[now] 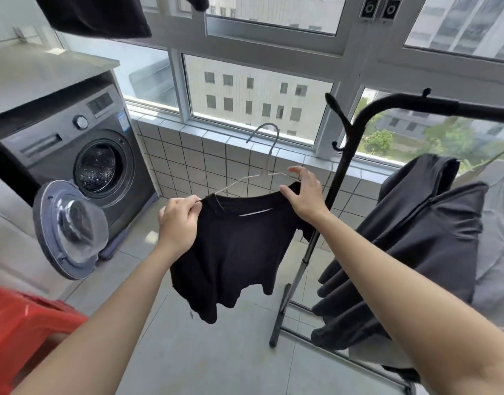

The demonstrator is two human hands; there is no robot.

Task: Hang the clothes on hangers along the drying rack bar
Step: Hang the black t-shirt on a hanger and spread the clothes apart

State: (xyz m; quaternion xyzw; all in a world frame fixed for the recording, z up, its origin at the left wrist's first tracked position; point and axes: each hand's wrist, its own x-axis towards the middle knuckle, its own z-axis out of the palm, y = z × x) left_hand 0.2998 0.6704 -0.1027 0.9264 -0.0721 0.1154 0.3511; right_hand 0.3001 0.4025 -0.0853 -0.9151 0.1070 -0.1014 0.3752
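Observation:
A black T-shirt (233, 252) hangs in mid-air in front of me with a thin wire hanger (266, 155) partly inside its neck, hook pointing up. My left hand (181, 220) pinches the shirt's left shoulder at the collar. My right hand (305, 192) grips the right shoulder of the shirt, fingers beside the hanger's right arm. The black drying rack bar (416, 105) curves across the upper right, above and to the right of the shirt. Dark grey garments (410, 243) hang from it on the right.
A grey front-loading washing machine (74, 146) stands at the left with its round door (71, 229) swung open. A red basket (19, 337) sits at the lower left. The rack's upright post (316, 238) and foot stand just right of the shirt. A tiled sill and windows lie ahead.

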